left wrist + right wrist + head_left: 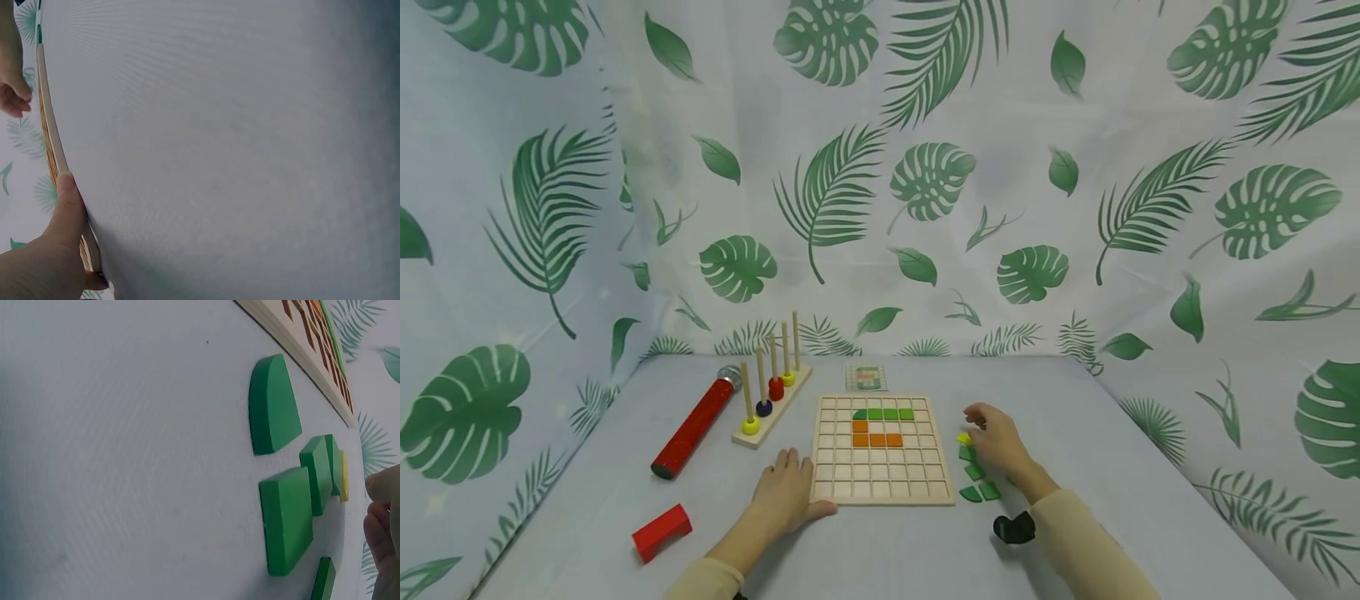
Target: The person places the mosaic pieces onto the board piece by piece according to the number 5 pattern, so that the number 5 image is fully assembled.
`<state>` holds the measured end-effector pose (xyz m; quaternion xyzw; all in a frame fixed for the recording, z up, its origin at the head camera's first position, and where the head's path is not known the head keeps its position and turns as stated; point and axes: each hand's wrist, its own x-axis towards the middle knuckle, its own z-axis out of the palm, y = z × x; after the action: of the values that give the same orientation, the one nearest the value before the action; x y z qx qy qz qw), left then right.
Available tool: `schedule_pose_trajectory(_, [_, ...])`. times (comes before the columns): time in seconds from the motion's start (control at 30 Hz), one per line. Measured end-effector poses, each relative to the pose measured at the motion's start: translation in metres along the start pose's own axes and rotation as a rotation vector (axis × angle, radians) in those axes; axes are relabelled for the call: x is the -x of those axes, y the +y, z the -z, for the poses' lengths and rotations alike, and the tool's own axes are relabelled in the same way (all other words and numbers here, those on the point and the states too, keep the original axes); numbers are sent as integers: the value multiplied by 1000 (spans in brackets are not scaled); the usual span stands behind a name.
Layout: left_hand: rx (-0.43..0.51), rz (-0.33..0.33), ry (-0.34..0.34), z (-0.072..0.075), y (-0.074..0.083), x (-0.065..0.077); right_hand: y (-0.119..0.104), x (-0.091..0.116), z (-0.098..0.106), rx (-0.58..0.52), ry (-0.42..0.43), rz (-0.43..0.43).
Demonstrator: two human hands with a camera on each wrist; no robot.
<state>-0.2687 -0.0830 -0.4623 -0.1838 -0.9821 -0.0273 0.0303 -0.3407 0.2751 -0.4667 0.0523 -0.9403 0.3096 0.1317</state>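
Note:
A square wooden grid board lies on the table with a green row and several orange tiles in its upper cells. My left hand rests at its near left corner, the thumb along the front edge and the fingers beside the left edge. Right of the board, my right hand hovers with loosely bent fingers; nothing shows between them. A yellow piece lies just beneath it. Several green pieces, one with a rounded side, lie nearer to me.
Behind the board lies a small pattern card. To the left stand a peg rack with coloured beads, a red tube and a red arched block. A black object is by my right forearm. Leaf-print cloth hangs around the table.

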Motion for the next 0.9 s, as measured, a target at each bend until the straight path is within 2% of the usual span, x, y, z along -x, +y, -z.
schedule_pose_trajectory(0.27, [2, -6, 10, 0, 0, 1, 7, 3, -1, 51, -34, 21])
schedule_pose_trajectory(0.63, [-8, -4, 14, -1, 0, 0, 6, 8, -3, 59, -34, 65])
schedule_pose_trajectory(0.9, [-6, -10, 17, -2, -1, 0, 4, 8, -4, 73, -57, 59])
